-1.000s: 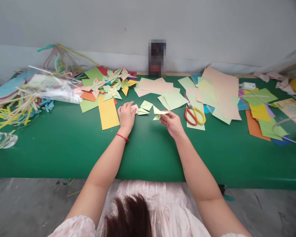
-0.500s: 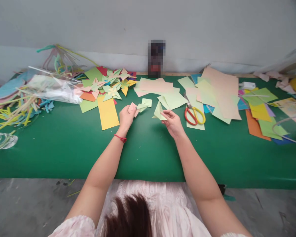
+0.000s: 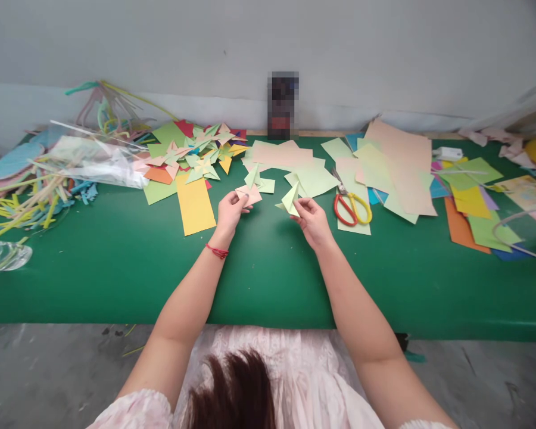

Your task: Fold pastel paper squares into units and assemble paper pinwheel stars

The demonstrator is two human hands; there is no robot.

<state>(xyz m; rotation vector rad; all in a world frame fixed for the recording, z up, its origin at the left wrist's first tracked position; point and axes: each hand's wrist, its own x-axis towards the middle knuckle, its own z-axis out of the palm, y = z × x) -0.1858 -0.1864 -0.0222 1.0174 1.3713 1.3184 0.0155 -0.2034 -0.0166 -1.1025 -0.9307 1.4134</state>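
My left hand (image 3: 233,213) pinches a folded paper piece (image 3: 251,192) with a pink body and a pale green point sticking up from it. A few inches to the right, my right hand (image 3: 310,220) grips a pale green folded paper piece (image 3: 289,201) between thumb and fingers. The two pieces are apart, both held over the green table (image 3: 268,280). Behind the left piece lies a small pale green paper (image 3: 268,186). My fingertips partly cover the lower edges of both pieces.
Scissors (image 3: 352,208) with red and yellow handles lie right of my right hand. Pink and green sheets (image 3: 397,167) spread behind them. Folded paper stars (image 3: 201,161) and a yellow sheet (image 3: 195,205) lie at left. Coloured strips (image 3: 31,202) heap at far left. A blurred dark device (image 3: 283,107) leans on the wall.
The piece in my left hand has turned, so its pink side lies flatter and its green point now stands upward. The right piece has tilted slightly. My arms hardly moved.
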